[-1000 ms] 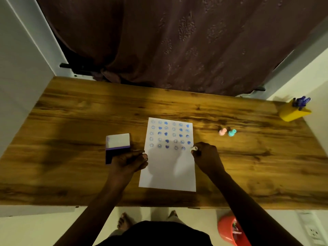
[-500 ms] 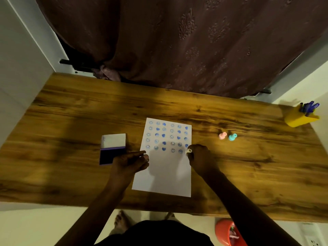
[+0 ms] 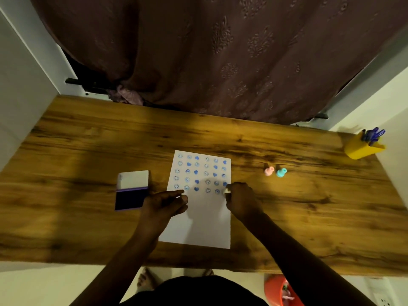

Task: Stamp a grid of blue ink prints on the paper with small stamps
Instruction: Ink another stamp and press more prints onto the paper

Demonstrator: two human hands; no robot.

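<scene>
A wood-grain tabletop [image 3: 88, 151] fills the view, its far edge against a dark brown patterned curtain [image 3: 220, 51], with pale walls to either side and light floor below the near edge, where bare feet show.

The sheet of paper [image 3: 198, 224] lies under and between the two hands, its upper half covered with rows of blue smiley and heart prints [image 3: 196, 173], its lower half blank. The right hand [image 3: 241, 200] is curled tight around a small white stamp [image 3: 227, 191], pressed at the right end of the lowest printed row, at the paper's right edge. The left hand [image 3: 164, 205] rests on the paper's left edge with fingers loosely bent and holding nothing, its fingertips just below the row's left end. Just left of that hand sits the open ink pad [image 3: 130, 197], its white lid [image 3: 133, 179] flipped back behind it. Beyond and to the right of the right hand stand a pink stamp [image 3: 269, 171] and a teal stamp [image 3: 281, 172], close together and well apart from the paper. Far right, at the tabletop's corner, a yellow holder [image 3: 362, 149] carries blue pens [image 3: 373, 134]. An orange bin [image 3: 280, 291] sits on the floor below the right forearm.

Compared with half a second ago, the right hand has shifted slightly right along the row; the left hand keeps its place.
</scene>
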